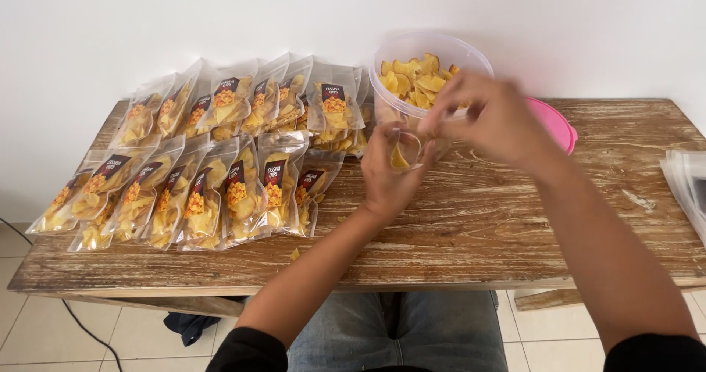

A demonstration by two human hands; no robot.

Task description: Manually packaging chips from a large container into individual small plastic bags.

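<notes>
Over the middle of the wooden table [478,225], both hands are working right in front of a clear plastic tub [426,67] full of yellow chips [413,81]. Left hand [388,177] is curled around a small clear pouch [403,151], holding it upright with its mouth pointing up, and you can see a chip or two already sitting inside it. Right hand [494,118] is just above and to the right of the pouch, fingers pinched together near the pouch opening; looks like they're gripping the pouch edge or a chip, but honestly I can't tell which from this angle. So the pouch is off the table, held in the air just in front of the tub, between the two hands.

Behind the right hand there's a pink lid [560,126] lying flat on the table, just beside the tub. Whole left half of the table is covered with filled chip bags [220,173], two overlapping rows, each with a dark label on it. Far right edge has a stack of empty clear bags [687,184]. One stray chip crumb [294,254] sits near the front edge. Person is seated, jeans [397,328] showing below the table, black sleeves.
</notes>
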